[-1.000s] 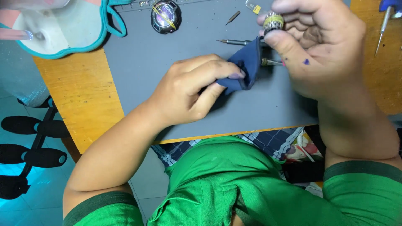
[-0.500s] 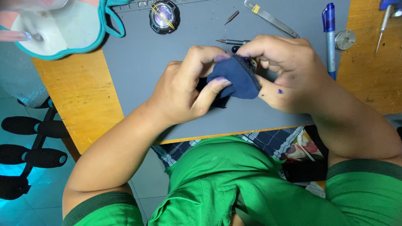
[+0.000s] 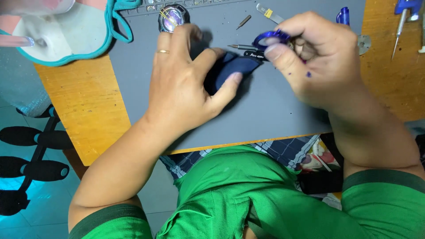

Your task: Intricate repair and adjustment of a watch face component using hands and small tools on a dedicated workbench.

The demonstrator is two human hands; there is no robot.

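The dark blue folded cloth (image 3: 232,71) lies on the grey rubber work mat (image 3: 274,110), pinned there under the left hand (image 3: 181,88), whose thumb and forefinger pinch its bunched edge while the remaining fingers spread flat toward the top of the mat. Just beside it, to the right and slightly farther up the mat, the right hand (image 3: 314,62) is curled closed around a small blue ring-shaped part (image 3: 269,37), held between thumb and fingertips; what else sits inside that grip is hidden by the fingers. The cloth and the ring are close but not clearly touching.

The likeliest slip, as I judge it, is the ring escaping the fingertip pinch: it is small and gripped only at its edge, so a twist or wipe against the cloth could flick it off the mat. A slim black tool with a fine metal tip (image 3: 241,46) lies between the two hands, just beyond the cloth, and a sweep of either hand could knock it or catch a fingertip on its point. The cloth itself could drag loose parts along if pulled.

Farther out, a round watch case with a glassy face (image 3: 171,17) rests near the left fingers at the mat's top edge, and a teal-rimmed white tray (image 3: 62,40) overlaps the orange wooden tabletop (image 3: 88,110) on the left.
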